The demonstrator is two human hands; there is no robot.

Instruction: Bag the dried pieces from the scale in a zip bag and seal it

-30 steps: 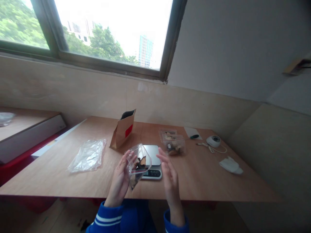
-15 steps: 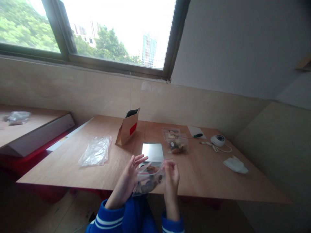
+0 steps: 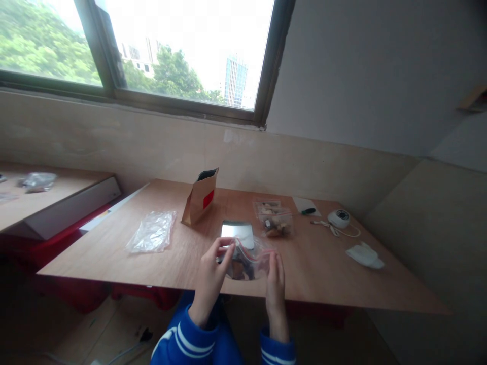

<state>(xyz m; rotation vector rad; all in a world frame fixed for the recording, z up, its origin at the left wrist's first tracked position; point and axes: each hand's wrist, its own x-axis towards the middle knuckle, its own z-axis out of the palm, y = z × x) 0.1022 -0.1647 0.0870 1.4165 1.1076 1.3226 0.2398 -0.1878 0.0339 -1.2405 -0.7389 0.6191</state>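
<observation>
While the left hand [image 3: 211,268] and right hand [image 3: 275,279] pinch the clear, red-striped plastic bag [image 3: 260,259] near the square, silver-topped scale [image 3: 236,232], one slip could tip it. Dark brown pieces [image 3: 238,269] might spill if unsealed.

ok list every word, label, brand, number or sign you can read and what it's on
No readable text.
Red label on kraft pouch: any print too blurred to read.
Filled zip bags: too small to tell.
Scale: front hidden by held zip bag.
</observation>
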